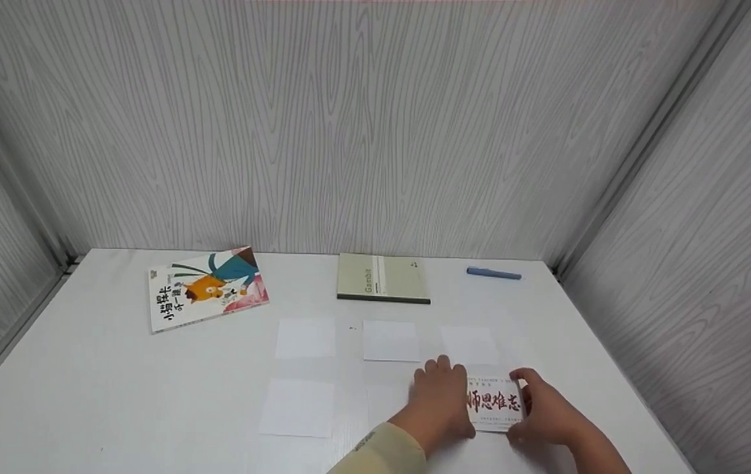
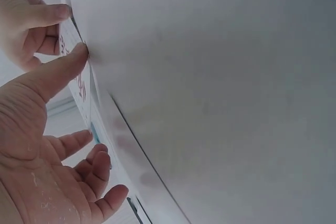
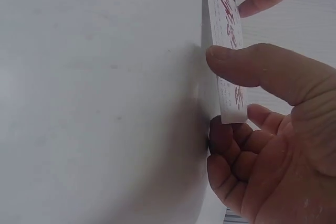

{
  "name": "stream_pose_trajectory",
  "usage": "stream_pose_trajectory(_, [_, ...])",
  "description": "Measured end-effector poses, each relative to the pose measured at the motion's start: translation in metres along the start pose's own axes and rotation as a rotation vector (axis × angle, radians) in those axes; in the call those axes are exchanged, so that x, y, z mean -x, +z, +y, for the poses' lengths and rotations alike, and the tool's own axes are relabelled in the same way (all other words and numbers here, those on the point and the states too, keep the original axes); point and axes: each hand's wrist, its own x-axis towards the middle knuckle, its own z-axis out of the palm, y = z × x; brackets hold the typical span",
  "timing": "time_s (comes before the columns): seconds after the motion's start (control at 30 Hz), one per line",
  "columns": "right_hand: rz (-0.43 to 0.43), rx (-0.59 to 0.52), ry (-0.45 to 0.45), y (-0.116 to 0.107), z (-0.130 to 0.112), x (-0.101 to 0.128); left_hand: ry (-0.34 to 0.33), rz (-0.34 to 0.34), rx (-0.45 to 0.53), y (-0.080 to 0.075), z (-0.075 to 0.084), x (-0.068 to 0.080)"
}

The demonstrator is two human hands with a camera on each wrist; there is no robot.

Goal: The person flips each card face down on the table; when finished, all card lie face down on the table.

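A white tabletop (image 1: pixel 118 395) fills the lower half of the head view, walled in on three sides by pale grey wood-grain panels (image 1: pixel 375 131). At its far left lies a picture book (image 1: pixel 207 288) with an orange cat on the cover, turned at an angle; near the far middle lies a pale green notebook (image 1: pixel 383 278), and to the right of that a blue pen (image 1: pixel 493 273). Five blank white cards lie nearer the person in two rows (they are faint against the white surface): three in the far row (image 1: pixel 390 340) and two in the near row (image 1: pixel 297 407). At the near right lies a card with red calligraphy (image 1: pixel 495 402), flat on the tabletop between both hands. The left hand (image 1: pixel 441 401) lies over the card's left edge, thumb against the edge and fingers loosely spread, as the left wrist view shows. The right hand (image 1: pixel 540 411) grips the right edge, thumb (image 3: pixel 252 66) pressed on the printed face and fingers curled beneath, lifting that side slightly in the right wrist view.
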Motion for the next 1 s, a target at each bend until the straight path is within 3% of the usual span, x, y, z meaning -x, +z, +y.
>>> stream_pose_trajectory(0.17, [-0.02, -0.058, -0.053, -0.003, 0.0, 0.003, 0.042, -0.002, 0.008, -0.002, -0.005, 0.002])
stream_pose_trajectory(0.43, [-0.022, -0.136, -0.097, -0.01, -0.005, 0.004, 0.107, -0.013, -0.08, -0.001, -0.004, -0.003])
stream_pose_trajectory(0.7, [-0.129, -0.299, -0.223, -0.018, -0.007, 0.011, 0.162, -0.011, -0.141, -0.006, -0.003, -0.005])
stream_pose_trajectory(1.0, [-0.1, -0.094, -0.231, -0.026, -0.016, 0.021, 0.168, 0.002, -0.048, -0.015, -0.009, -0.004])
